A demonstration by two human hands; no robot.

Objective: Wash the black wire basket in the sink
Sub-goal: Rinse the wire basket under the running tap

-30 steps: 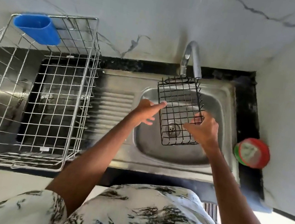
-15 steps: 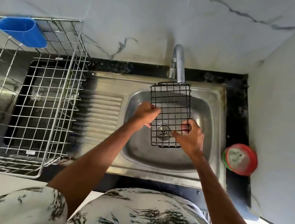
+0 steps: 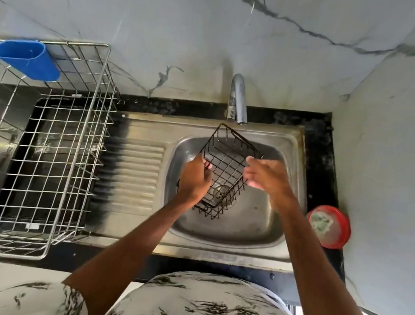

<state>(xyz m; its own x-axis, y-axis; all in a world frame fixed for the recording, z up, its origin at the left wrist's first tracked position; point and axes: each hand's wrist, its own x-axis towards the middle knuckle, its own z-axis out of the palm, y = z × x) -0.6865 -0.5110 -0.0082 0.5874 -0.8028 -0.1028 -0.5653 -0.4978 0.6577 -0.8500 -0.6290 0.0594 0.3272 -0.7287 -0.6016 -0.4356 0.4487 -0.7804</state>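
Tilted since earlier, the black wire basket (image 3: 225,176) hangs over the steel sink (image 3: 257,229); left hand (image 3: 194,180) grips its seemingly light, stiff rim, right hand (image 3: 263,175) spread open alongside.

No writing, brand or number can be read anywhere in the scene. A small pale tag (image 3: 32,226) sits on the near lower rail of the steel wire rack (image 3: 83,153) at the left. It may carry print, but it is too small and blurred to make out. The red-rimmed round tub (image 3: 328,225), just right of the sink (image 3: 260,131), shows only a mottled pale-green top with no legible label.
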